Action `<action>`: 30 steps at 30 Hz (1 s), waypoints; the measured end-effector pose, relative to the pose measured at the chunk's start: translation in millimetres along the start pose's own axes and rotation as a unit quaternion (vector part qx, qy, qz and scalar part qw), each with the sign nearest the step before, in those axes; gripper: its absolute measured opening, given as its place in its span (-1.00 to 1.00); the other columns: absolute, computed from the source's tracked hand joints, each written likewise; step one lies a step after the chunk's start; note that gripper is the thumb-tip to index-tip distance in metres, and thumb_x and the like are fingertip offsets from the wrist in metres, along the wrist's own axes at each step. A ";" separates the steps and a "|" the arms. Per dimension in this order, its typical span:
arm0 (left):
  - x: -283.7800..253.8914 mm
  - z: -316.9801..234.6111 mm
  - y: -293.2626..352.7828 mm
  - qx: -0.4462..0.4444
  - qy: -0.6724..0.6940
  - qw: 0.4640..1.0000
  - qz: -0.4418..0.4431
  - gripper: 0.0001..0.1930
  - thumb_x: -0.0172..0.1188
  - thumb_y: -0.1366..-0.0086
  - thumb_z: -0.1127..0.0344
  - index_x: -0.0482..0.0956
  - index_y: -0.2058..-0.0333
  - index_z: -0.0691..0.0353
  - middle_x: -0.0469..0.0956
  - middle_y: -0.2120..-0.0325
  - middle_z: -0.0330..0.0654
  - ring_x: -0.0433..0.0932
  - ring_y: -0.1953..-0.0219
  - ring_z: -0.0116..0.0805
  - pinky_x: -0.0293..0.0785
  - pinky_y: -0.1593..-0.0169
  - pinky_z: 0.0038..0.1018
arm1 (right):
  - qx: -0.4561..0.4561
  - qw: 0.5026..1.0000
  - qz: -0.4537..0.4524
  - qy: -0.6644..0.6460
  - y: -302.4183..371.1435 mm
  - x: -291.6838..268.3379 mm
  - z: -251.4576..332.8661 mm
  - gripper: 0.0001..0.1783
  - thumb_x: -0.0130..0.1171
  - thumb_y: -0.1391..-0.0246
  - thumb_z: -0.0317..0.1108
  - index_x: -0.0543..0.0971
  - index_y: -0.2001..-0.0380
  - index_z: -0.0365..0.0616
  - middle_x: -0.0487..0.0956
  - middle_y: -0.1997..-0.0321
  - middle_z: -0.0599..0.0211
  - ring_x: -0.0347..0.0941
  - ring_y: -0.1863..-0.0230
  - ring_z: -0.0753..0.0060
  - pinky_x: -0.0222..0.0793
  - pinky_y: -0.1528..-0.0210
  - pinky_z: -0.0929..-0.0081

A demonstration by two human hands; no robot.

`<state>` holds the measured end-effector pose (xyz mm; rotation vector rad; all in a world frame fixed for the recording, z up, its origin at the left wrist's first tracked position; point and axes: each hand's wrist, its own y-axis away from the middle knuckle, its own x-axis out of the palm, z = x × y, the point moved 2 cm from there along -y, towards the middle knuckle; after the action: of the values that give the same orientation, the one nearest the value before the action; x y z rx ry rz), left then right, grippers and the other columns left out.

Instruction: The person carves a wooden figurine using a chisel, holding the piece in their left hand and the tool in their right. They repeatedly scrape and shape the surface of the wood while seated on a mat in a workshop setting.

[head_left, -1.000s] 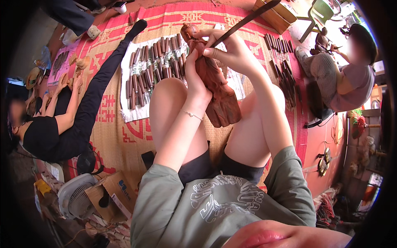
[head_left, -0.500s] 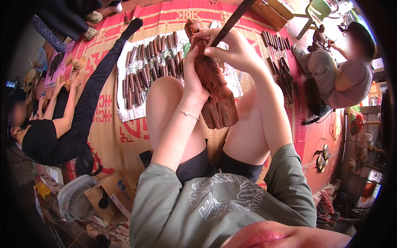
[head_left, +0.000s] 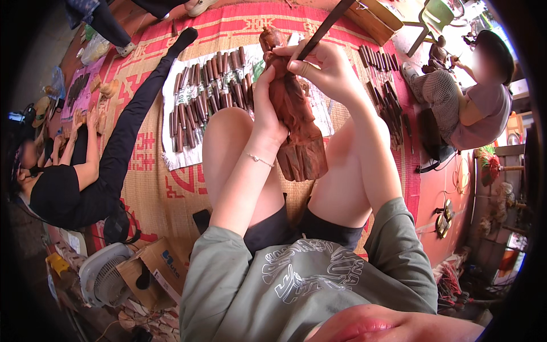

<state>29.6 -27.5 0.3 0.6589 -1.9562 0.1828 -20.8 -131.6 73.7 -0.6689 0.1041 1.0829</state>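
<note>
Between my raised knees, a reddish-brown carved wooden figure leans with its head away from me and its broad base toward me. My left hand is wrapped round its left side, thumb along the upper part. With my right hand I grip a carving tool by its long dark handle, which slants up to the right. Those fingers rest against the figure's upper body; the tool's working end is hidden by fingers and wood. Beyond my left knee, rows of wooden-handled carving tools lie on a white cloth.
A red-patterned straw mat spreads beneath me. More tools lie at right. One co-worker sits at left, leg stretched along the mat; another sits at right by a dark carving. A fan and cardboard box stand lower left.
The carved figure has tilted slightly in my hands, and my right fingers have shifted a little along it. At upper left, a standing person's legs have moved; the left co-worker's hands have shifted.
</note>
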 end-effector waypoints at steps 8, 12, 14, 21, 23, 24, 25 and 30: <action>10.5 -3.7 4.2 0.009 -0.006 0.998 0.063 -0.59 -0.17 -0.28 -0.03 0.41 0.13 0.14 0.51 0.45 -0.20 0.52 0.46 -0.38 0.50 0.38 -0.40 | 0.016 0.999 -0.011 0.028 3.8 4.1 6.4 -0.76 0.24 0.11 -0.43 0.60 0.28 -0.20 0.63 0.36 0.22 0.58 0.25 0.35 0.44 0.16 0.47; 25.2 -7.4 12.2 0.011 0.016 0.999 0.047 -0.59 -0.20 -0.30 -0.04 0.41 0.14 0.14 0.49 0.49 -0.22 0.52 0.51 -0.42 0.50 0.43 -0.45 | -0.050 0.998 -0.031 0.033 4.8 10.4 3.9 -0.82 0.22 0.09 -0.44 0.60 0.34 -0.21 0.63 0.35 0.24 0.57 0.22 0.34 0.43 0.12 0.44; 24.2 -6.0 9.5 0.028 0.006 0.999 0.023 -0.57 -0.23 -0.30 -0.05 0.41 0.13 0.14 0.49 0.48 -0.21 0.52 0.51 -0.41 0.50 0.43 -0.44 | -0.043 0.999 0.006 0.008 2.3 5.6 2.6 -0.83 0.21 0.09 -0.44 0.60 0.35 -0.22 0.63 0.33 0.24 0.56 0.19 0.33 0.41 0.07 0.42; 16.0 -6.0 7.9 -0.008 -0.007 0.998 0.066 -0.58 -0.23 -0.30 -0.05 0.41 0.12 0.11 0.50 0.47 -0.21 0.52 0.52 -0.39 0.50 0.44 -0.44 | -0.019 0.999 0.022 0.032 6.7 1.3 6.1 -0.74 0.24 0.11 -0.40 0.60 0.28 -0.22 0.62 0.28 0.20 0.55 0.15 0.31 0.40 0.05 0.41; 15.9 -3.5 6.1 -0.001 0.007 1.000 0.019 -0.59 -0.23 -0.30 -0.05 0.42 0.13 0.11 0.50 0.52 -0.21 0.52 0.54 -0.38 0.50 0.45 -0.44 | 0.006 0.999 -0.011 0.044 7.7 3.1 13.4 -0.72 0.25 0.12 -0.40 0.60 0.26 -0.22 0.62 0.28 0.19 0.56 0.17 0.27 0.42 0.08 0.42; 16.8 -2.5 5.5 0.003 0.014 1.000 -0.005 -0.59 -0.23 -0.30 -0.05 0.42 0.13 0.11 0.50 0.54 -0.21 0.52 0.55 -0.38 0.49 0.46 -0.44 | -0.010 0.998 -0.053 -0.012 6.0 4.4 3.4 -0.70 0.25 0.12 -0.40 0.60 0.24 -0.21 0.62 0.29 0.16 0.57 0.20 0.28 0.43 0.14 0.43; 16.6 -1.9 5.3 -0.003 0.009 1.000 0.019 -0.59 -0.23 -0.30 -0.04 0.42 0.13 0.11 0.50 0.53 -0.22 0.52 0.52 -0.38 0.50 0.44 -0.44 | -0.004 0.998 -0.055 0.009 7.0 3.7 4.2 -0.70 0.25 0.12 -0.40 0.60 0.23 -0.20 0.62 0.30 0.16 0.57 0.21 0.29 0.43 0.14 0.43; 18.3 -6.4 10.4 0.010 0.001 0.997 0.081 -0.58 -0.21 -0.30 -0.02 0.40 0.07 0.13 0.51 0.45 -0.25 0.53 0.44 -0.41 0.50 0.36 -0.45 | 0.005 0.999 -0.024 0.033 7.5 3.6 9.1 -0.71 0.24 0.10 -0.40 0.60 0.22 -0.17 0.63 0.31 0.19 0.57 0.21 0.34 0.41 0.12 0.44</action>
<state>23.1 -22.9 20.9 0.5120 -2.0087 0.3024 -27.6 -121.5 76.2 -0.6958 0.1500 1.0146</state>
